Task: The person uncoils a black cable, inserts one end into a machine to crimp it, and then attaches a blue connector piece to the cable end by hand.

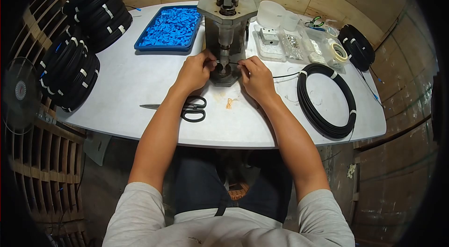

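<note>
A metal press (227,27) stands at the back middle of the white table. At the left of its lower die, my left hand (196,70) is closed in a pinch; what lies between the fingertips is too small to name. My right hand (256,76) pinches a thin black cable on the right of the die. That cable leads right to a large black coil (306,102) lying flat on the table. Black-handled scissors (192,108) lie partly under my left forearm, blades pointing left. A small orange scrap (229,103) rests in front of the press.
Stacked black cable coils (70,74) stand at the left, with more (100,13) behind. A blue tray (136,46) holds blue connectors. Clear containers (292,47) with small parts and a tape roll (338,52) sit back right, near another coil (356,47).
</note>
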Demonstrator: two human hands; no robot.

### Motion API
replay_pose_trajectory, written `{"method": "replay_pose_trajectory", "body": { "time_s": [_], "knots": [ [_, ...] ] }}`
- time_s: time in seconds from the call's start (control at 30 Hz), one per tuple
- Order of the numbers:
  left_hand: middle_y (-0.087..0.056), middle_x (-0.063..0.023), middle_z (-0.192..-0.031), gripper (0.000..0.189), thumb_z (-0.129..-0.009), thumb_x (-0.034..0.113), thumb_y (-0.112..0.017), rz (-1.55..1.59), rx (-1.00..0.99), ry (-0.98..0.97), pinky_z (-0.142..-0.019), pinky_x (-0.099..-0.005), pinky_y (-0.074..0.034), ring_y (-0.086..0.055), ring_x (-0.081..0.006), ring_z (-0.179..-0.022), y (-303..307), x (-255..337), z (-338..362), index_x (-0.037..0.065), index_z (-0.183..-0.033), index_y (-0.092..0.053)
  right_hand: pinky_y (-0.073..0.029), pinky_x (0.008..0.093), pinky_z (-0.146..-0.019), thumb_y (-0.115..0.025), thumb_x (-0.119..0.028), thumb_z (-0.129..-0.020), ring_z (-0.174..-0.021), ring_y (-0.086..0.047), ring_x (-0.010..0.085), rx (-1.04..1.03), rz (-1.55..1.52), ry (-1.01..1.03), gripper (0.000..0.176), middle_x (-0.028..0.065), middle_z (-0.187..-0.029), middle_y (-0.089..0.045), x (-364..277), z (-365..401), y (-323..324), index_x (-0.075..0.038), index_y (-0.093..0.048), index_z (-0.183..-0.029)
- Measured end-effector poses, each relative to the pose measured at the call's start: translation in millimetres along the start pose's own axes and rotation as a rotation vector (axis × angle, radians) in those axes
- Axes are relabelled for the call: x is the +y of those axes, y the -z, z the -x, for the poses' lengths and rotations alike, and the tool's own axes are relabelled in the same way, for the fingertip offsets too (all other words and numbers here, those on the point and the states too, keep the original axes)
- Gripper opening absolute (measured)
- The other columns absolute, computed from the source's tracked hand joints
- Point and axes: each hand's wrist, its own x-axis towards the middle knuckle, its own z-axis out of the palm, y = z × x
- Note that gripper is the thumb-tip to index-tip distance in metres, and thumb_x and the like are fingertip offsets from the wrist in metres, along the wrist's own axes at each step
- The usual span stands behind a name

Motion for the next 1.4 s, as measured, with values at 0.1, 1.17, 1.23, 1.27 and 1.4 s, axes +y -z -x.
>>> {"method": "replay_pose_trajectory", "body": {
  "time_s": [0.1,1.17,1.23,1.27,1.4],
  "knots": [
    [-0.075,-0.0171,-0.089,0.014,-0.091,0.002,-0.061,0.000,0.003,0.000,-0.079,-0.0391,-0.056,-0.074,-0.0318,-0.086,-0.1,-0.7,0.1,0.001,-0.103,-0.069,-0.056,0.0413,-0.073,-0.070,-0.013,-0.090,-0.086,-0.068,0.0310,0.002,0.002,0.004,0.010,0.0090,-0.096,-0.066,-1.0,0.0,-0.1,-0.008,-0.072,-0.099],
    [-0.074,-0.0178,-0.088,0.012,-0.092,0.006,-0.064,0.013,0.004,-0.002,-0.077,-0.0395,-0.056,-0.074,-0.0317,-0.084,-0.4,-0.9,-0.2,0.001,-0.102,-0.068,-0.054,0.0411,-0.072,-0.073,-0.016,-0.090,-0.083,-0.066,0.0314,-0.004,-0.002,0.054,0.010,0.0097,-0.091,-0.066,4.9,-0.8,8.3,-0.008,-0.072,-0.096],
    [-0.074,-0.0153,-0.085,0.012,-0.092,0.002,-0.061,-0.021,-0.002,-0.015,-0.076,-0.0344,-0.056,-0.074,-0.0244,-0.080,0.3,0.3,0.0,-0.002,-0.102,-0.067,-0.054,0.0414,-0.073,-0.072,-0.016,-0.091,-0.085,-0.066,0.0315,-0.006,-0.004,0.058,0.010,0.0099,-0.091,-0.066,4.2,-1.0,8.5,-0.008,-0.072,-0.096],
    [-0.074,-0.0153,-0.085,0.012,-0.092,0.002,-0.061,-0.020,-0.002,-0.015,-0.076,-0.0344,-0.056,-0.074,-0.0244,-0.080,0.5,0.7,0.1,-0.002,-0.102,-0.067,-0.054,0.0414,-0.073,-0.072,-0.016,-0.091,-0.085,-0.066,0.0315,-0.006,-0.004,0.058,0.010,0.0099,-0.091,-0.066,3.9,-1.1,8.6,-0.008,-0.072,-0.096],
    [-0.074,-0.0153,-0.085,0.012,-0.092,0.002,-0.061,-0.019,-0.002,-0.012,-0.077,-0.0342,-0.056,-0.074,-0.0243,-0.080,0.1,0.2,0.1,-0.002,-0.102,-0.067,-0.054,0.0414,-0.073,-0.071,-0.016,-0.091,-0.086,-0.066,0.0310,-0.018,0.019,0.051,0.010,0.0094,-0.091,-0.065,3.5,-0.9,8.4,-0.009,-0.071,-0.097]
  ]
}}
